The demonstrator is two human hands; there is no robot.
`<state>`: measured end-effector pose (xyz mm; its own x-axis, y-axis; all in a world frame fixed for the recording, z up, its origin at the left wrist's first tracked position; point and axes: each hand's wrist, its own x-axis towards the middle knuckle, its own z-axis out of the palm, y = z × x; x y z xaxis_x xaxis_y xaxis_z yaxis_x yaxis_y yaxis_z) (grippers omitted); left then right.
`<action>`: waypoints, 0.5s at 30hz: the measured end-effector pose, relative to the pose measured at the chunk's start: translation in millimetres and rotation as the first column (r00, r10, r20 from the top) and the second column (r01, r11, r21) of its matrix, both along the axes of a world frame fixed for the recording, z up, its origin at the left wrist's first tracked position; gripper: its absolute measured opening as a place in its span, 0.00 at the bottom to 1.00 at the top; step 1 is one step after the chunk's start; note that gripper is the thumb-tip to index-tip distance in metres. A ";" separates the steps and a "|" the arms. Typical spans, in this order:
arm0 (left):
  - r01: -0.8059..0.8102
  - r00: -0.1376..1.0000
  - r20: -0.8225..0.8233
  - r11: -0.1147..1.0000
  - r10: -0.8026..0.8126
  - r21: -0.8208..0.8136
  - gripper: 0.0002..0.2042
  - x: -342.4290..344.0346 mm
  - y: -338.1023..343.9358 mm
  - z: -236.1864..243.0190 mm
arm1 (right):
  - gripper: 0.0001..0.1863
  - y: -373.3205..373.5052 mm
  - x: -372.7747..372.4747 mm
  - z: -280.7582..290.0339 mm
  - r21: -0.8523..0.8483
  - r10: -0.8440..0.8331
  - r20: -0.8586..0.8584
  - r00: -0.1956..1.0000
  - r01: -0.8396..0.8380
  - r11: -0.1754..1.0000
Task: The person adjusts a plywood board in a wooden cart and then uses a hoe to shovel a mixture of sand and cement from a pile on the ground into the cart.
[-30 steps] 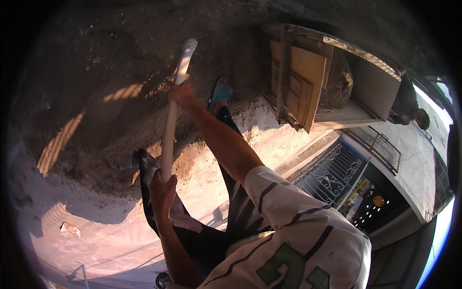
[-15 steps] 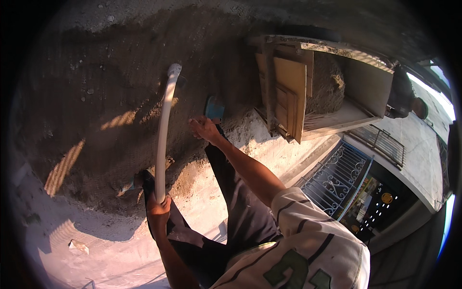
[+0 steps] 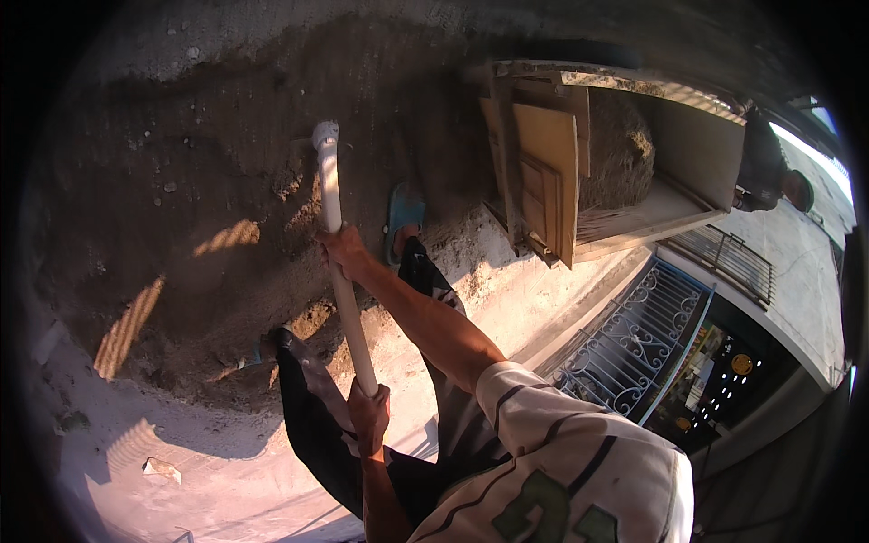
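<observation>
A long pale tool handle (image 3: 352, 328) slants up and away from me, with a white, lumpy collar (image 3: 326, 136) at its far end over the dark sand. It looks like a hoe; its blade is too dark to make out. Lower down, near the butt end, my left hand (image 3: 369, 418) is wrapped round the handle. Farther up, about halfway along, my right hand (image 3: 339, 250) is closed on it. Damp brown sand (image 3: 217, 163) spreads under and beyond the tool. My feet, in blue sandals (image 3: 406, 217), stand on either side of the handle.
At the right stands a wooden-sided box (image 3: 652, 237) with boards (image 3: 548, 172) at its end and a sand heap (image 3: 620, 149) inside. Another person (image 3: 769, 167) is behind it. A scrolled metal gate (image 3: 634, 335) stands nearer, and a pale scrap (image 3: 163, 469) lies at lower left.
My right hand, free and with curled fingers before, has moved left and taken hold of the handle. My left hand and the butt end have swung to the right and nearer to me.
</observation>
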<state>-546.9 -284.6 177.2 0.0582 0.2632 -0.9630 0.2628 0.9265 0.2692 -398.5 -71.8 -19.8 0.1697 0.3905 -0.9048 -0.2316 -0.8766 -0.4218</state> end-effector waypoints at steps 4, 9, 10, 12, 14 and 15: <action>0.169 0.985 -0.073 0.965 -0.158 0.203 0.12 -0.1 -4.3 -4.1 | 0.12 25.7 3.0 77.0 0.112 -0.042 0.094 0.995 0.031 0.993; 0.366 0.930 -0.241 0.744 -0.276 0.559 0.18 -4.5 73.1 -24.5 | 0.11 105.5 15.9 108.4 0.380 -0.148 0.184 0.972 0.068 0.922; 0.304 0.953 -0.148 0.849 -0.266 0.433 0.18 -9.5 87.5 -28.8 | 0.11 114.0 17.1 102.2 0.402 -0.160 0.230 0.960 0.056 0.914; 0.133 0.988 0.056 0.976 -0.144 0.170 0.12 -14.0 109.4 -10.8 | 0.10 86.2 15.6 37.4 0.276 -0.116 0.390 0.914 0.004 0.961; 0.213 0.977 -0.032 0.976 -0.212 0.048 0.11 -27.4 100.4 11.3 | 0.09 54.7 -10.9 0.4 0.078 -0.021 0.319 0.947 -0.004 0.997; 0.248 0.965 -0.085 0.969 -0.249 -0.022 0.11 -40.3 94.9 21.6 | 0.10 32.3 -39.1 -1.8 -0.062 0.014 0.178 0.984 -0.003 0.998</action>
